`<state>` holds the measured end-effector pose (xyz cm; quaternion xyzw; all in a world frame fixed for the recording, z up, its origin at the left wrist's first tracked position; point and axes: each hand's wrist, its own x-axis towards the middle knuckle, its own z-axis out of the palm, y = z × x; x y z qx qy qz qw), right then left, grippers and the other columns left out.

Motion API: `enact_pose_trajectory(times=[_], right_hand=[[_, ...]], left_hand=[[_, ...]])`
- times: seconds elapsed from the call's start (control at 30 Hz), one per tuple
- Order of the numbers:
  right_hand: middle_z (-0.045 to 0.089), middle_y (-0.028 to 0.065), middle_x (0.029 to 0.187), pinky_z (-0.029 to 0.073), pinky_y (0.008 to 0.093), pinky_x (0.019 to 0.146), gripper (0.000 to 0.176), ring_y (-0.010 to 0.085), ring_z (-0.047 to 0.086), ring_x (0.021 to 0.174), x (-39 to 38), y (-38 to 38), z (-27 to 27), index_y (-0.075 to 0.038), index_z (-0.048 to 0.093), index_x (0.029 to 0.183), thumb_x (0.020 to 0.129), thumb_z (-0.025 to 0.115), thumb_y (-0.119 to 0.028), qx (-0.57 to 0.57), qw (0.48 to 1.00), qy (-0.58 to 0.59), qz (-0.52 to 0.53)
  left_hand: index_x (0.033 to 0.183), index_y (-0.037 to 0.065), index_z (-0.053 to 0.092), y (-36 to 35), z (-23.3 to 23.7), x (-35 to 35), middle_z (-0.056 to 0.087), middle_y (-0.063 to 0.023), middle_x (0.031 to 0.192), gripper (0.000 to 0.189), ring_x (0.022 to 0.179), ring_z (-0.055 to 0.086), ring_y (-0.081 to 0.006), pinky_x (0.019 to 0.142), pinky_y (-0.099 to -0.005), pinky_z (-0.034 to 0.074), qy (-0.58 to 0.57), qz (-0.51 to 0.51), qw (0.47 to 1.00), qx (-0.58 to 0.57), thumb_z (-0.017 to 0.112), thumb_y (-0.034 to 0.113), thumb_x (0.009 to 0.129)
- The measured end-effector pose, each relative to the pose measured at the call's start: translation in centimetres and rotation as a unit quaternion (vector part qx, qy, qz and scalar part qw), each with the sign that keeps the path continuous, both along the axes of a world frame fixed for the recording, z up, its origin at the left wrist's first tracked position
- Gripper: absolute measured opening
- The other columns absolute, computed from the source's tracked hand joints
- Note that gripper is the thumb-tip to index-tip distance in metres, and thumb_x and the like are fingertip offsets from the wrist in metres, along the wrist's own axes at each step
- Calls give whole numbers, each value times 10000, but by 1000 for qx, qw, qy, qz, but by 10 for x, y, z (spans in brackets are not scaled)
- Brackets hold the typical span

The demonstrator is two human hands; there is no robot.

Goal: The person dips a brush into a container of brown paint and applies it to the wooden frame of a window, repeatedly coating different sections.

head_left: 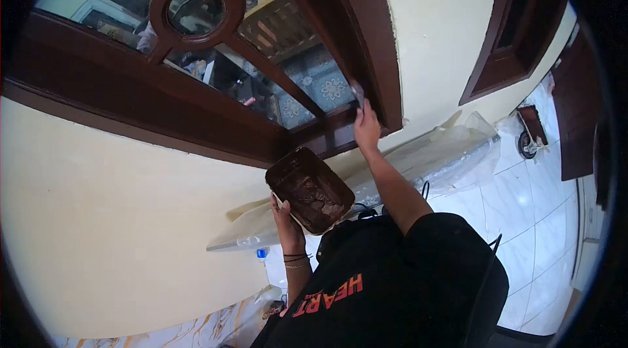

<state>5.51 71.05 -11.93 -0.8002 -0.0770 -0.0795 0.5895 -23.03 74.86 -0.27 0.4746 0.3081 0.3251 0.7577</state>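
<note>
My left hand (286, 225) grips a rectangular paint container (311, 191) by its side, its inside coated with dark brown paint. Up at the window, my right hand (367, 129) is closed around a small paintbrush (357, 91), largely hidden by the fingers. The brush's head lies right at the inner edge of the brown window frame (376, 53), beside the glass pane. The frame has a glossy dark brown surface and a round piece (190, 4) among its bars.
Below the window runs a ledge covered with plastic sheeting (432, 152). A second brown frame (504, 47) is set in the cream wall (438, 21) to the right. On the white tiled floor (523, 217) lie a brown tray (533, 124) and a dark round object (525, 145). A blue cap (261, 253) shows under the ledge.
</note>
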Motion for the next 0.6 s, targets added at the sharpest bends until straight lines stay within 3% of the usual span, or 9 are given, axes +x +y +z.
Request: enact_pose_trajectory(times=[0.07,0.1,0.2,0.27,0.37,0.47,0.6], right_hand=[[601,246,1204,506,531,871,423,462,601,1064,-6,-14,-29,-144,488,1396,985,497,-242,-123,980,155,23],[601,246,1204,506,531,871,423,462,601,1064,-9,-19,-42,-144,488,1396,985,497,-242,-124,979,157,23],[614,262,1192,483,510,919,436,450,611,1044,-9,-22,-56,-89,495,1392,992,486,-262,-155,979,128,15],[602,236,1208,499,512,883,439,442,598,1079,-11,-15,-54,-120,481,1397,971,513,-222,-46,999,13,2],[610,235,1189,495,507,886,432,443,595,1073,-4,-8,20,-110,490,1387,971,509,-223,40,996,-70,30],[618,237,1167,499,513,870,417,452,609,1025,6,-2,56,-108,504,1377,979,495,-233,38,996,-67,35],[622,236,1146,493,504,862,418,448,609,1017,6,-5,19,-90,503,1380,990,494,-241,-9,999,-26,38]], left_hand=[[1565,88,159,1,-1,2,342,-127,1526,718,1394,349,-257,1171,-402,272,2,1,1000,0,535,188,962],[1565,88,159,2,-3,0,343,-129,1524,718,1391,354,-258,1168,-401,278,0,-5,1000,2,535,189,962],[1562,88,164,0,0,3,348,-132,1517,722,1382,366,-259,1161,-400,292,11,-8,1000,2,542,202,957],[1560,88,169,0,2,7,353,-134,1512,728,1376,373,-260,1158,-399,300,24,-3,1000,-4,549,214,952],[1554,90,185,0,2,10,360,-133,1505,725,1369,383,-263,1150,-398,314,26,-13,1000,6,558,227,947],[1548,92,199,-2,3,13,371,-134,1499,718,1369,384,-262,1150,-398,315,4,-24,1000,-4,562,227,944],[1547,95,203,-2,4,14,377,-134,1494,719,1370,384,-263,1152,-401,313,17,-8,1000,0,566,221,940]])
